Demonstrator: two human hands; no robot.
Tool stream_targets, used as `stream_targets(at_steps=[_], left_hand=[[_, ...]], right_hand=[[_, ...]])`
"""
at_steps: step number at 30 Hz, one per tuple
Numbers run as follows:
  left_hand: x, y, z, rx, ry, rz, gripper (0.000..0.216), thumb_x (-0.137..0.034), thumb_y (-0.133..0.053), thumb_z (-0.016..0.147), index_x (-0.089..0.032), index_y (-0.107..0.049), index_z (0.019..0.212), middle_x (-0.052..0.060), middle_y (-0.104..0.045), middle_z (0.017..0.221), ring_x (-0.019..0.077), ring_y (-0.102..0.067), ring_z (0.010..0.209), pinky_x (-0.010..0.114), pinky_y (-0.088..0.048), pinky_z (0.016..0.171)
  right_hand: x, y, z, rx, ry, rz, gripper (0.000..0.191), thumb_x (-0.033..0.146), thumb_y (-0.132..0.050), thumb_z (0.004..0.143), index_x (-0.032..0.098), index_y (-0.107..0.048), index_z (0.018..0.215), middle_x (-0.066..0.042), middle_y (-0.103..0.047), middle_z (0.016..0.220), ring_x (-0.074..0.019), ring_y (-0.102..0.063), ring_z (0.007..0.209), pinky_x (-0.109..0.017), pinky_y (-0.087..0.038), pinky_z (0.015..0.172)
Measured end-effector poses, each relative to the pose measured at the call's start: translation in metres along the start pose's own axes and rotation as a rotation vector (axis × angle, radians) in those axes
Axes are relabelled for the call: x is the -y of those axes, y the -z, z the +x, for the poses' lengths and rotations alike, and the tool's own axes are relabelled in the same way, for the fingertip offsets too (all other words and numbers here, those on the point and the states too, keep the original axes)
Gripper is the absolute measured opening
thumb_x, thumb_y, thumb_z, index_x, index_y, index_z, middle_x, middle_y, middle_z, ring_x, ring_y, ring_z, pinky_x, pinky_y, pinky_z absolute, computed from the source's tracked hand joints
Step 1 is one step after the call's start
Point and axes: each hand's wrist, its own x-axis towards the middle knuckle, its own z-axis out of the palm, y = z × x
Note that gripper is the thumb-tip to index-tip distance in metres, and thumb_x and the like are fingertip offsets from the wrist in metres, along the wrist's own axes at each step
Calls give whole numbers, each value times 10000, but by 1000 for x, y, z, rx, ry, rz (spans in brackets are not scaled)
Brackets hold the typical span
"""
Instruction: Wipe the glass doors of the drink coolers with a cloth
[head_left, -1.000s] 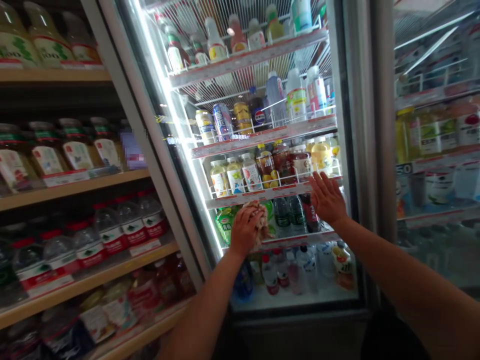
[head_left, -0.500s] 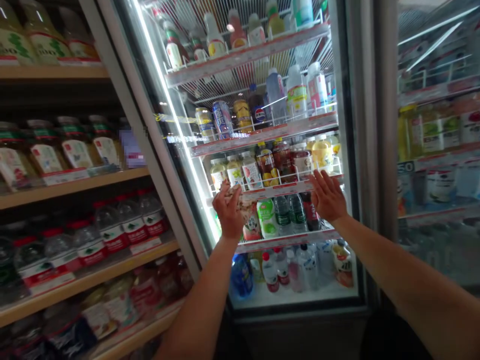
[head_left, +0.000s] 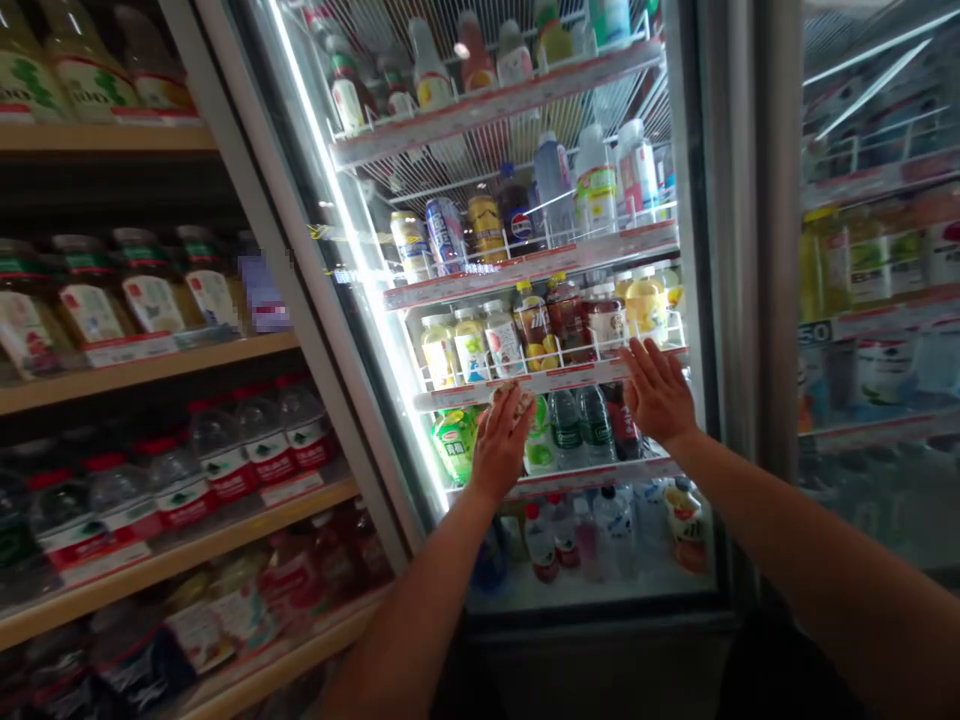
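My left hand (head_left: pixel 504 445) is pressed over a crumpled pale cloth (head_left: pixel 517 396) on the glass door of a lit drinks fridge (head_left: pixel 574 610). Only the cloth's upper edge shows past my fingers. To the right, my right hand (head_left: pixel 660 392) lies open against the glass with its fingers stretched out, and nothing is in it. Behind the glass near my left hand are a green-labelled drink (head_left: pixel 454 446) and a white shelf edge (head_left: pixel 577 377). A yellow drink bottle (head_left: pixel 646 303) stands behind the glass just above my right hand.
Wooden shelves (head_left: pixel 150 367) with several bottled drinks stand close on the left. A metal door frame (head_left: pixel 739 300) runs along the right of this door. Past it is another glass-fronted cooler (head_left: pixel 877 380) with more drinks. A bright light strip (head_left: pixel 330 190) lines the fridge's left inner side.
My left hand has slid right across the glass with the cloth, uncovering the green-labelled drink at the left. My right hand stays nearly where it was.
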Motion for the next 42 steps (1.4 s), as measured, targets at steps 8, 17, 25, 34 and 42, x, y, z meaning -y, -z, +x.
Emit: stream_targets(at_steps=[8, 17, 25, 34, 42], left_hand=[[-3, 11, 28, -138, 155, 5, 492, -153, -485, 960, -228, -456, 1445, 102, -623, 1361, 224, -555, 1280, 456, -280, 1171], [7, 9, 37, -164, 67, -89, 363, -150, -539, 938, -252, -615, 1278, 109, -539, 1397, 244, -473, 1345, 443, -432, 1111], [4, 9, 38, -112, 74, -142, 385, -169, -553, 939, -273, -622, 1302, 93, -591, 1277, 235, -533, 1254, 405, -481, 1063], [9, 10, 42, -144, 149, -81, 506, -161, -523, 944, -261, -490, 1439, 124, -528, 1360, 268, -457, 1346, 449, -430, 1118], [13, 11, 42, -108, 136, -87, 549, -78, -472, 913, -236, -465, 1438, 113, -591, 1313, 245, -504, 1309, 431, -436, 1101]], right_hand=[[-1, -1, -1, -6, 17, -6, 662, 219, -441, 983, 235, -183, 1593, -80, -391, 1575, -243, -307, 1490, -470, -274, 1204], [-1, -1, -1, -6, 10, -8, 636, 221, -433, 986, 221, -220, 1586, -89, -413, 1562, -240, -321, 1484, -464, -266, 1209], [0, -1, -1, 13, -6, 10, 638, 225, -426, 984, 231, -216, 1587, -87, -407, 1568, -239, -311, 1489, -473, -262, 1208], [0, -1, -2, 25, -19, 14, 613, 230, -421, 981, 228, -264, 1574, -83, -418, 1562, -238, -316, 1487, -470, -266, 1206], [0, -1, -2, 18, -21, 21, 613, 229, -420, 983, 232, -261, 1575, -82, -411, 1566, -241, -315, 1487, -480, -266, 1207]])
